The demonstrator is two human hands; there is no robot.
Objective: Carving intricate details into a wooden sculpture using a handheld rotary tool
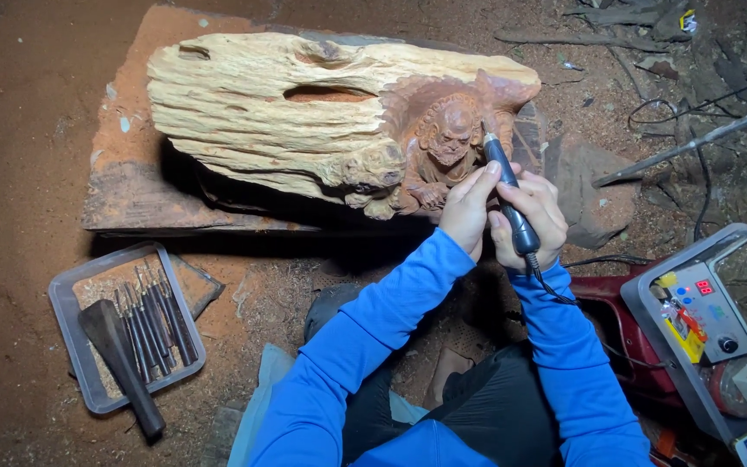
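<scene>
A large pale log (287, 112) lies on a flat wooden slab (131, 199). A reddish seated figure (447, 147) is carved into its right end. My right hand (533, 220) grips a dark pen-shaped rotary tool (510, 195), its tip touching the figure's right side. A black cord runs from the tool's rear. My left hand (470, 206) rests against the tool's shaft, fingers steadying it just below the carving. Both arms wear blue sleeves.
A clear plastic tray (71, 346) at the left holds several metal bits and a dark-handled tool (123, 367). A grey control box (702, 316) with knob and red display stands at the right. Reddish sawdust covers the ground; sticks and cables lie at the far right.
</scene>
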